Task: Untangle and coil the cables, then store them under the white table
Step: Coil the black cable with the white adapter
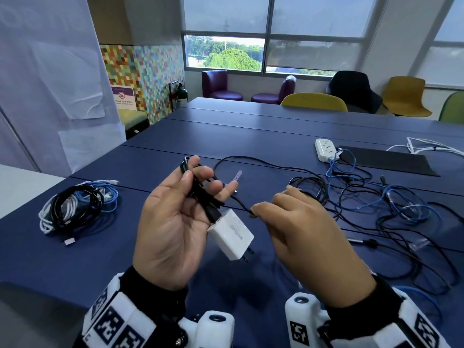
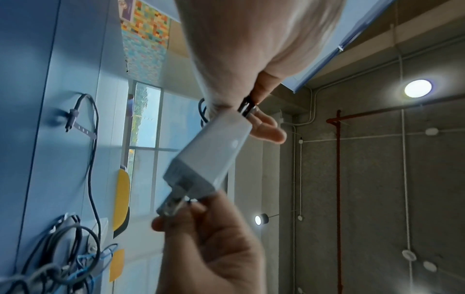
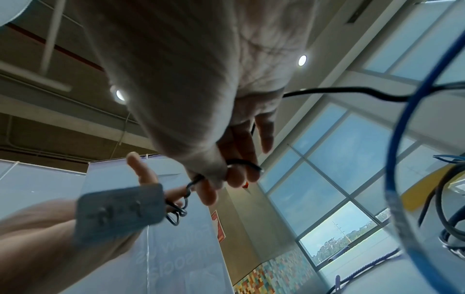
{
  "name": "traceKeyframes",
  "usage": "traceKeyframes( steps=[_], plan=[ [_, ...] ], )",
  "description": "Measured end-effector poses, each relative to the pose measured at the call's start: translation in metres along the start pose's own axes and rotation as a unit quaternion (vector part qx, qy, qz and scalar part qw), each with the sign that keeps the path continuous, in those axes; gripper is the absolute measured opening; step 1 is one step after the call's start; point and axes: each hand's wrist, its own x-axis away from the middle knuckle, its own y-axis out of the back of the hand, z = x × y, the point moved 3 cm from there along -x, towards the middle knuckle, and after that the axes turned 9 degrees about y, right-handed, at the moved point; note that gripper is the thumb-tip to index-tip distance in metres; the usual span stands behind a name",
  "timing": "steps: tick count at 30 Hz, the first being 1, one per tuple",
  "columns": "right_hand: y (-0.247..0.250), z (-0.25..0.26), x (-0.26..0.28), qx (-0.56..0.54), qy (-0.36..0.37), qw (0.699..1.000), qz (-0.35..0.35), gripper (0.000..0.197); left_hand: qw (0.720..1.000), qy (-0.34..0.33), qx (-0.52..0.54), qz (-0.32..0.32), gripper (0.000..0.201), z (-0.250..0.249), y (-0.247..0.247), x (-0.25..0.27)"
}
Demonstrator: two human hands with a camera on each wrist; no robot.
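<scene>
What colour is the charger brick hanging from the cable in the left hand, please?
White; the charger brick shows best in the head view, below the left hand.

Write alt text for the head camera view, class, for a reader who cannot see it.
A left hand holds black cable loops and a white charger above a blue table; the right hand pinches the same cable. Coiled cables lie left, tangled ones right.

blue surface (image 1: 175, 136) extends toward the windows (image 1: 271, 33). white power strip (image 1: 325, 149) lies at its far right, beside a dark flat mat (image 1: 391, 160). two purple armchairs (image 1: 218, 85) stand under the windows; yellow chair (image 1: 315, 101) sits at the far edge. multicoloured tiled wall (image 1: 148, 71) at left.
</scene>
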Motion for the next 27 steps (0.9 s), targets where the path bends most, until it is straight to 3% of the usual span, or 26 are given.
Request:
traceKeyframes(
  steps=[5, 9, 11, 13, 16, 24, 25, 27],
  plan=[
    [0.006, 0.008, -0.003, 0.040, 0.059, 0.997, -0.019, 0.028, 0.997, -0.031, -0.071, -0.001, 0.026, 0.004, -0.002, 0.001],
    [0.016, 0.017, -0.006, 0.068, 0.092, 0.993, -0.040, 0.016, 0.976, -0.055, -0.208, 0.030, 0.025, 0.008, -0.007, 0.006],
    [0.021, 0.022, -0.009, 0.066, 0.111, 0.989, -0.067, 0.013, 0.941, -0.088, -0.326, 0.029, 0.025, 0.012, -0.007, 0.007],
    [0.027, 0.025, -0.013, 0.055, 0.128, 0.985, -0.100, 0.014, 0.883, -0.124, -0.453, 0.027, 0.021, 0.017, -0.006, 0.007],
    [0.030, 0.023, -0.019, 0.051, 0.140, 0.983, -0.105, 0.029, 0.806, -0.160, -0.568, 0.031, 0.009, 0.019, -0.007, 0.007],
    [0.033, -0.010, -0.023, 0.051, 0.164, 0.981, -0.091, 0.011, 0.787, -0.078, -0.603, 0.102, 0.009, 0.011, -0.010, 0.016],
    [0.033, -0.017, -0.024, 0.033, 0.161, 0.982, -0.090, 0.008, 0.789, -0.056, -0.604, 0.101, 0.013, 0.009, -0.009, 0.016],
    [0.032, -0.035, -0.024, 0.001, 0.143, 0.985, -0.093, 0.007, 0.781, -0.011, -0.616, 0.102, 0.044, 0.006, -0.004, 0.016]
  ],
)
